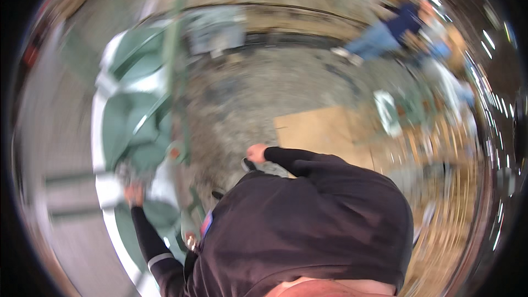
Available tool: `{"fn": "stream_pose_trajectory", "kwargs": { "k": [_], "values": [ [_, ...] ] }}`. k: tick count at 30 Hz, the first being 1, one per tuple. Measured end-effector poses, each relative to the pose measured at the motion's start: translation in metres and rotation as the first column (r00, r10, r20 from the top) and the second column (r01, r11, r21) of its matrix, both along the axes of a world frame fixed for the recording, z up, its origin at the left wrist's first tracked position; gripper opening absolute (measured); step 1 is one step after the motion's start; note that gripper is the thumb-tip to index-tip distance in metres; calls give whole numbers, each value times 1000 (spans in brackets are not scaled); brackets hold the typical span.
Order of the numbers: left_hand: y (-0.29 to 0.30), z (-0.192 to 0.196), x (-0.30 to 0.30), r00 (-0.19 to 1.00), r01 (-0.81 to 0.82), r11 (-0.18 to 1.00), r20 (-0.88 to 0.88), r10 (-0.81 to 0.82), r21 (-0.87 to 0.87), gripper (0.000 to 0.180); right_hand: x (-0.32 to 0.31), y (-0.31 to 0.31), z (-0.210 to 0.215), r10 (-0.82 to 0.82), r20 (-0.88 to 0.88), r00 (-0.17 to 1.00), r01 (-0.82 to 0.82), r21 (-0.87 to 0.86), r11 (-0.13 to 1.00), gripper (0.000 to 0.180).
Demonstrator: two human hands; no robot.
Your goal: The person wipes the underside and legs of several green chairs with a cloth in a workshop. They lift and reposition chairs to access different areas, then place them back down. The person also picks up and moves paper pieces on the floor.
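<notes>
My left hand reaches out to the left, at the white edge of a row of rounded green seat-like pieces. Close to its fingers is a blurred greyish thing; whether I touch or hold it I cannot tell. A pale, light-coloured piece stands just to the right of this hand. In front of my body, over the floor, hangs my right hand, with nothing visible in it. Motion smears the fingers of both hands.
A green upright bar runs beside the green pieces. Cardboard lies on the grey floor. A grey bin stands at the back. Another person is at the far right, near stacked wooden slats.
</notes>
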State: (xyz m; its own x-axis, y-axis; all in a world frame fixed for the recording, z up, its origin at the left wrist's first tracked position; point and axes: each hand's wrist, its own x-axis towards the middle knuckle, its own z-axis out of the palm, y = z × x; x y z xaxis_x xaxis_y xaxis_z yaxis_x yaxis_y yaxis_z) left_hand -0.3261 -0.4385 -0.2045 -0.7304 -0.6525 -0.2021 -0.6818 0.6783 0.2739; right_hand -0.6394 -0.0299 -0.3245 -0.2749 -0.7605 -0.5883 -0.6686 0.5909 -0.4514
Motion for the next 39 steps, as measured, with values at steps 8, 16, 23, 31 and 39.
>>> {"fn": "stream_pose_trajectory", "kwargs": {
  "k": [8,16,23,31,39],
  "values": [
    [-13,-32,-16,949,-291,949,166,270,119,36,48,139,40,-372,-205,905,412,207,888,26],
    [-13,-4,20,495,-574,689,-483,723,443,46,50,148,37,-444,-49,895,441,254,861,20],
    [23,127,81,-198,-291,693,-751,630,659,36,-25,7,37,62,92,994,-48,-149,988,29],
    [244,283,53,-371,-568,807,-926,-77,160,14,-55,-64,149,333,777,534,131,-465,876,34],
    [461,272,-66,237,-449,861,-898,370,237,9,91,-33,303,670,690,-275,213,-635,742,112]
  ]
}}
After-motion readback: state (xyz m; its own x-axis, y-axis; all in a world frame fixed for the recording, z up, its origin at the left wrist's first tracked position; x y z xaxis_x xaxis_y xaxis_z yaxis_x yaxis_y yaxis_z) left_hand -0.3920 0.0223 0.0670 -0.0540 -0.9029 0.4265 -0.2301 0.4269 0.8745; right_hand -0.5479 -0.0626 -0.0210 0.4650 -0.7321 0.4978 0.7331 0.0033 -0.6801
